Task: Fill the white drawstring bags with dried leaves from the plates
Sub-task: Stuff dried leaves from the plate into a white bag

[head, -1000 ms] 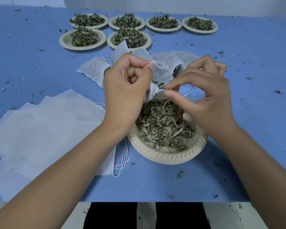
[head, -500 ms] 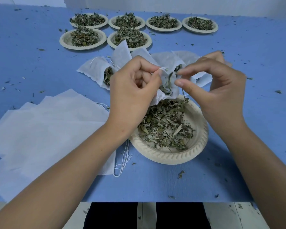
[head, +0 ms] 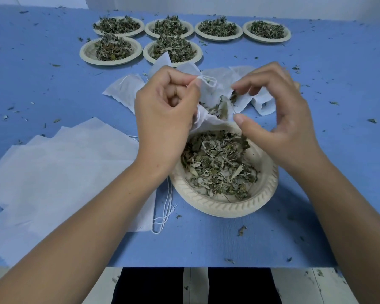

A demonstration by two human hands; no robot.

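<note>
1. Your left hand (head: 166, 110) is closed on the mouth of a white drawstring bag (head: 211, 99). Thumb and forefinger pinch the gathered edge, and a loop of the drawstring (head: 209, 81) stands out just above them.
2. This bag hangs over the far rim of the near plate (head: 228, 208). Its mouth is turned toward your right side, and a few dried leaves show inside it.
3. Your right hand (head: 281, 121) is just beside the bag's mouth. It is curved like a letter C, with thumb and forefinger apart, and it holds nothing. I cannot tell whether the thumb touches the cloth.
4. The near plate carries a loose heap of dried leaves (head: 217, 163) and stands between your two wrists.
5. A stack of flat empty bags (head: 59, 167) lies at your left. Their loose strings (head: 165, 207) trail just beside the near plate.
6. Behind your hands, other white bags (head: 124, 91) lie on the blue table (head: 349, 132).
7. At the far side, six more plates (head: 83, 54) stand in two rows, each one heaped with leaves.
</note>
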